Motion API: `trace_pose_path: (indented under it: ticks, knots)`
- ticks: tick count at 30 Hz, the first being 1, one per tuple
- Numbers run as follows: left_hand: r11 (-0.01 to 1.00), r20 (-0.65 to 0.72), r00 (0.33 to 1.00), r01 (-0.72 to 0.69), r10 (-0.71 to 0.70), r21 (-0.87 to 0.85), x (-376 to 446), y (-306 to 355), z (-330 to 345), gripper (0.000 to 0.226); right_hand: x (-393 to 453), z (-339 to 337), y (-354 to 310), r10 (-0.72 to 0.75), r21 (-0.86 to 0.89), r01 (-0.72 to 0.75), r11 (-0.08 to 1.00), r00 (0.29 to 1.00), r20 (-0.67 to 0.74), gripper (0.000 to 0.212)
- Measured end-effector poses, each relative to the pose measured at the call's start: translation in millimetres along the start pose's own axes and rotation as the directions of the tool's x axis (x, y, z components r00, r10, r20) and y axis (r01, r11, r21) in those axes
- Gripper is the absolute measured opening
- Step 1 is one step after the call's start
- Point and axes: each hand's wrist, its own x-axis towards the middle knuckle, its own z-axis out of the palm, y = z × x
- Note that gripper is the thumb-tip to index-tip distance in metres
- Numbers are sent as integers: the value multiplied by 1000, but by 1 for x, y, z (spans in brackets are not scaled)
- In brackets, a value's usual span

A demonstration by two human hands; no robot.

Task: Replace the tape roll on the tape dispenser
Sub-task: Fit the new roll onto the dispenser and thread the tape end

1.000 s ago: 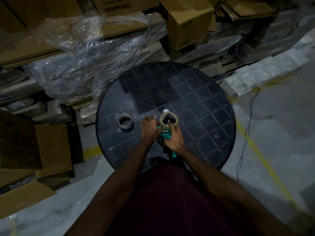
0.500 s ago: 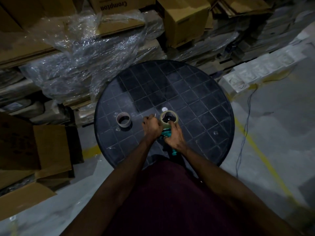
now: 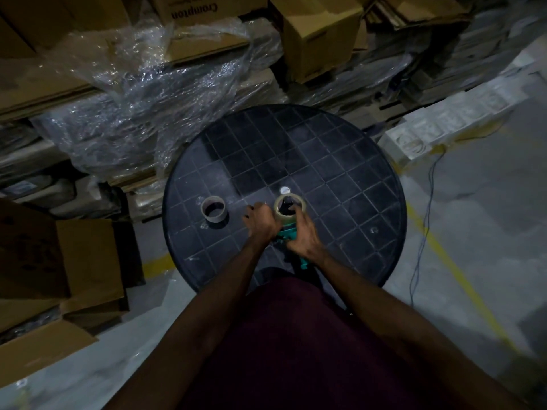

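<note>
A teal tape dispenser (image 3: 288,233) lies on the round black table (image 3: 340,173), near its front edge. A pale tape roll (image 3: 278,208) sits on the dispenser's wheel. My right hand (image 3: 305,235) grips the dispenser's body just behind that roll. My left hand (image 3: 260,221) is closed at the roll's left side, pinching what looks like the tape's loose end; the light is too dim to be sure. A second, greyish roll (image 3: 214,213) lies flat on the table, left of my hands and apart from them.
Stacked cardboard boxes (image 3: 319,34) and clear plastic wrap (image 3: 154,93) crowd the table's far side. Open cartons (image 3: 59,261) stand on the floor at left. White foam blocks (image 3: 444,125), a thin cable (image 3: 426,208) and a yellow floor line (image 3: 461,279) lie to the right.
Both hands stay on the dispenser and roll. My left hand has shifted slightly at the roll's left side. The camera view has drifted a little.
</note>
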Motion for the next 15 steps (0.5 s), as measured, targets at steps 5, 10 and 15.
trace_pose_path:
  ticks: [5,10,15]
  knots:
    - [1000,41,999,-21,21,-1,-4,-5,3,20,-1,4,-3,97,10,-98,995,995,28,103]
    - [998,155,987,22,-32,61,-12,-8,0,26,2,6,-2,247,-138,-224,965,953,178,84]
    - [996,287,956,42,-65,84,-9,-19,8,26,-3,2,-7,243,-207,-190,960,932,269,63]
